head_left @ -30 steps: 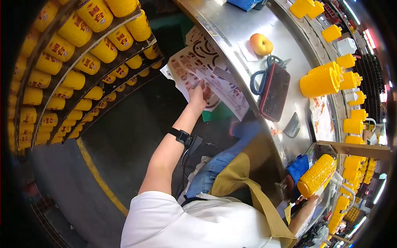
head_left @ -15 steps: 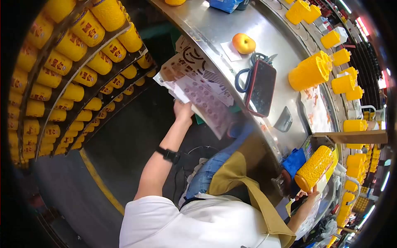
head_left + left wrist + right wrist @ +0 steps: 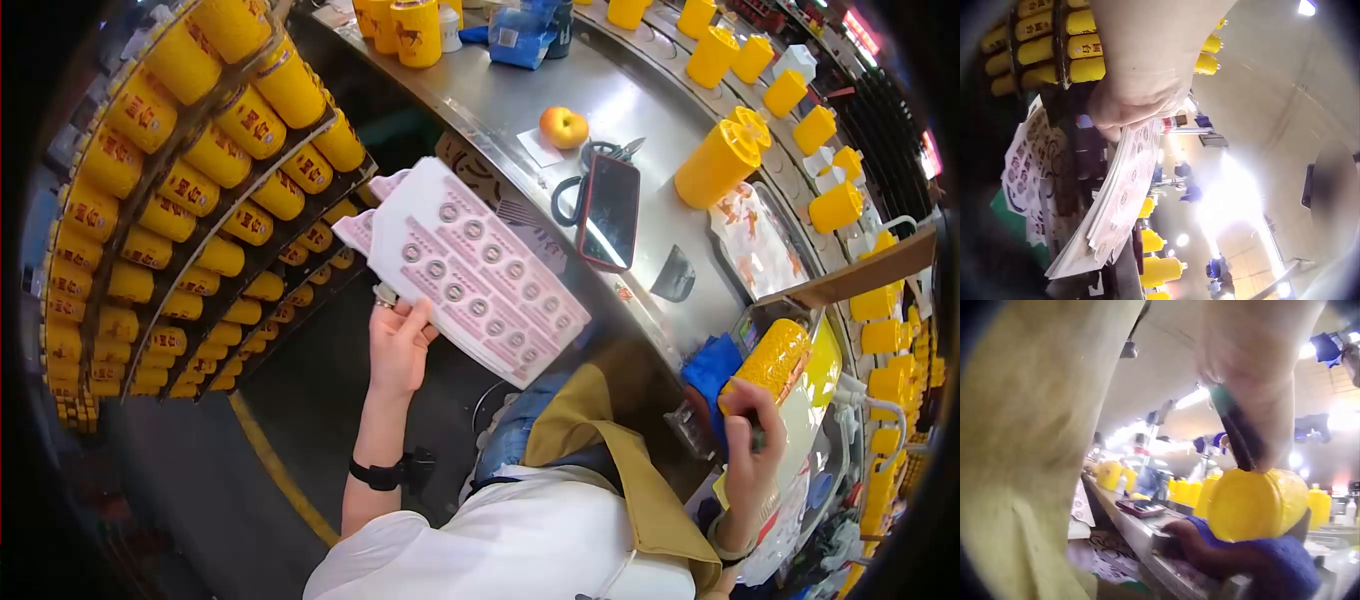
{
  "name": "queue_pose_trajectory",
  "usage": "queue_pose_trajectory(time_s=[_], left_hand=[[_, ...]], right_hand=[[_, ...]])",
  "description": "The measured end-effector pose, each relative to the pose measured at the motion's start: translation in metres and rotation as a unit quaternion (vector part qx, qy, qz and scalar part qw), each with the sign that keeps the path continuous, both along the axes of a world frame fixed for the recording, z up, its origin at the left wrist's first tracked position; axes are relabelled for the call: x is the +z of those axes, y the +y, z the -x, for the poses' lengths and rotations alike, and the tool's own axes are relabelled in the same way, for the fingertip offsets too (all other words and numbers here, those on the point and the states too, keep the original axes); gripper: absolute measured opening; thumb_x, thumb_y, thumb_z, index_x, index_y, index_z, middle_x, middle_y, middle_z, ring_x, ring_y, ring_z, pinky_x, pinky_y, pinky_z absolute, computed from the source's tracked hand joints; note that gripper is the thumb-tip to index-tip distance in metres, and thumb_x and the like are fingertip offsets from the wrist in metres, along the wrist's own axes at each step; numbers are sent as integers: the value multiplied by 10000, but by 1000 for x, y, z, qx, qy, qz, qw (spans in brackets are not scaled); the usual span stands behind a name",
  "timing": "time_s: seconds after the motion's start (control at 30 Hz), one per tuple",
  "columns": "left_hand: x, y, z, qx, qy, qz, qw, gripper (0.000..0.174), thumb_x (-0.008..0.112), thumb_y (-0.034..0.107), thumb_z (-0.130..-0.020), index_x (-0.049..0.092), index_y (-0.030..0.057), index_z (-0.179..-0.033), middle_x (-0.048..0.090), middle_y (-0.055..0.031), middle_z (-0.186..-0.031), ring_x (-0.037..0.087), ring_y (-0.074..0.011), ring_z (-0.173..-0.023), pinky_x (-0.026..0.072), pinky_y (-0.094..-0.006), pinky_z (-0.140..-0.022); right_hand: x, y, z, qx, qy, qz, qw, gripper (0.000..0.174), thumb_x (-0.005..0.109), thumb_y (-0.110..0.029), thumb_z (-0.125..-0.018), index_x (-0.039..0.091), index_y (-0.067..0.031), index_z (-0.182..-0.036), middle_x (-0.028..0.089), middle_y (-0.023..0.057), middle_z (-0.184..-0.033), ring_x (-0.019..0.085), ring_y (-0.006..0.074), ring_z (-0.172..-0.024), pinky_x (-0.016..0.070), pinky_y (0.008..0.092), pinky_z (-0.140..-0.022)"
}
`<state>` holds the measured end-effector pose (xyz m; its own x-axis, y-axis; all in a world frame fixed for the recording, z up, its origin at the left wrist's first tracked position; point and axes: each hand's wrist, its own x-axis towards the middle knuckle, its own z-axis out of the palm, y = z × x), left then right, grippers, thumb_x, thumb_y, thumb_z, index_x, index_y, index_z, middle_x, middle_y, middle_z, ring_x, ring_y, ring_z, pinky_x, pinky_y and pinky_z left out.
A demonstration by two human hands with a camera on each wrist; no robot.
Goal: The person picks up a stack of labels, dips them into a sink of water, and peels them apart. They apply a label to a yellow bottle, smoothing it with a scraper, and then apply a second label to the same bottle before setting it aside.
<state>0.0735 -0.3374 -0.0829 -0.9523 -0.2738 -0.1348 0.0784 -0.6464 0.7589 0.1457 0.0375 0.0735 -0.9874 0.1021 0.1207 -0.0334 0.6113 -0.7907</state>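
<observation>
My left hand [image 3: 400,345] pinches a stack of printed decal sheets [image 3: 490,290] at one edge, thumb on top. They carry rows of round pink and grey marks; in the left wrist view the stack [image 3: 1125,194] hangs down slightly bent. My right hand [image 3: 752,450] is curled at the near end of a textured yellow bottle [image 3: 780,360]. In the right wrist view, it holds a slim dark tool [image 3: 1238,434] with a green end, its tip close over the bottle [image 3: 1247,506]. The bottle lies tilted on a blue cloth [image 3: 712,370].
Shelves of yellow bottles [image 3: 215,200] stand at the left. On the metal table [image 3: 480,90] are an apple [image 3: 564,128], a phone [image 3: 608,210], scissors [image 3: 567,200] and a dark scraper blade [image 3: 673,275]. More decal sheets [image 3: 1029,156] lie below the table edge. Yellow bottles [image 3: 718,165] line the conveyor.
My left hand has lifted the sheet stack up and away from the pile below the table. My right hand has moved from under the bottle's end to above it.
</observation>
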Motion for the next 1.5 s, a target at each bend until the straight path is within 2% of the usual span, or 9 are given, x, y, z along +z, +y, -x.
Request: queue_pose_trajectory(time_s=[0.17, 0.27, 0.47, 0.83, 1.1, 1.23, 1.27, 1.4, 1.5], left_hand=[[7, 19, -8, -39, 17, 35, 998, 354, 521, -66, -984, 470, -18, -1332, 653, -138, -1240, 686, -226, -1067, 601, -375, -886], [-36, 8, -18, 6, -63, 41, 997, 401, 503, -64, -978, 423, 1, -1365, 617, -137, -1292, 661, -247, -1118, 583, -407, -904], [-135, 0, -5, 60, -240, -9, 969, 433, 503, -43, -961, 421, 59, -1373, 573, -119, -1328, 607, -265, -1192, 530, -452, -964], [-171, 16, 83, 102, -293, -10, 951, 516, 493, -95, -896, 383, 35, -1383, 528, -135, -1339, 584, -303, -1222, 544, -457, -968], [-155, 50, 43, -27, -221, -106, 969, 462, 519, -32, -886, 456, -7, -1343, 601, -126, -1269, 622, -261, -1152, 550, -427, -951], [-171, 58, 48, -23, -186, -109, 976, 460, 541, -6, -875, 473, -59, -1326, 599, -169, -1265, 612, -271, -1157, 519, -400, -981], [-172, 58, 52, -18, -188, -111, 976, 460, 541, -6, -875, 473, -59, -1326, 599, -169, -1265, 612, -271, -1157, 519, -400, -981], [-176, 64, 80, -19, -193, -38, 980, 468, 552, 11, -866, 457, -60, -1320, 611, -145, -1152, 623, -230, -1056, 519, -366, -914], [-183, 67, 101, -27, -149, -44, 987, 452, 552, 19, -873, 442, -56, -1305, 600, -109, -1067, 617, -194, -946, 517, -329, -854]], right_hand=[[20, -67, 37, 228, -6, -105, 968, 497, 808, -83, -777, 639, -24, -1241, 662, 131, -1095, 596, 232, -824, 511, 323, -729], [1, -80, 47, 209, 65, -116, 969, 490, 803, -72, -779, 640, -22, -1238, 668, 127, -1095, 580, 216, -788, 506, 318, -713], [-28, -71, 49, 163, -49, -54, 984, 456, 778, -27, -776, 651, -13, -1215, 684, 109, -1052, 527, 175, -694, 486, 291, -677], [-65, -73, 59, 97, -99, -35, 990, 384, 736, 6, -808, 660, 11, -1184, 691, 85, -1000, 517, 111, -679, 457, 250, -637], [-212, -67, 103, -30, -416, 177, 891, 566, 746, -321, -906, 574, 53, -1293, 685, 53, -1046, 592, 121, -861, 473, 260, -759], [-267, -71, 127, -92, -383, 294, 871, 467, 759, -296, -900, 619, -27, -1255, 678, 36, -1061, 601, 126, -851, 447, 257, -705], [-284, -56, 135, -93, -440, 393, 802, 440, 755, -247, -901, 629, -45, -1271, 685, 58, -1123, 645, 175, -938, 495, 294, -798], [-271, -67, 145, -121, -382, 463, 791, 387, 742, -170, -894, 646, -40, -1246, 697, 77, -1163, 667, 211, -1036, 529, 337, -873], [-270, -74, 157, -152, -368, 479, 782, 303, 740, -164, -895, 668, -46, -1164, 695, 56, -1018, 663, 196, -905, 522, 316, -777]])
